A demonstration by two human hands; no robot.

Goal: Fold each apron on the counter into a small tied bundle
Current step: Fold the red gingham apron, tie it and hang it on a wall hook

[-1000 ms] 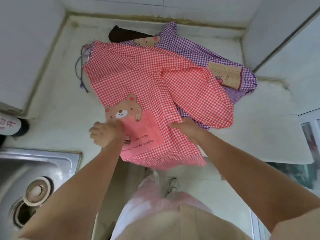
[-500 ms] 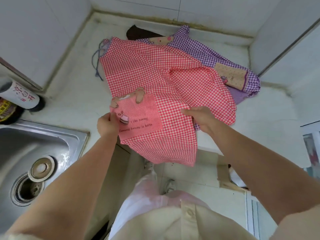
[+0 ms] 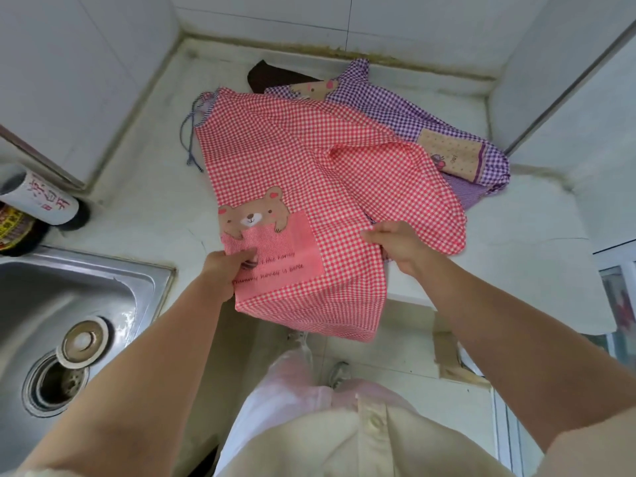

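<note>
Pale counter [image 3: 144, 201] beside the sink [image 3: 69, 297] carries your red checked apron [image 3: 292, 173] over the purple apron [image 3: 395, 108], hem hanging off the front, and your hands clamp it, left hand [image 3: 223, 266] pinching the pocket [image 3: 285, 256], right hand [image 3: 395, 242] gripping the opposite side, likely squaring it for folding.

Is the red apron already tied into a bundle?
No, the red apron lies spread open over the purple apron, its hem hanging off the counter.
</note>
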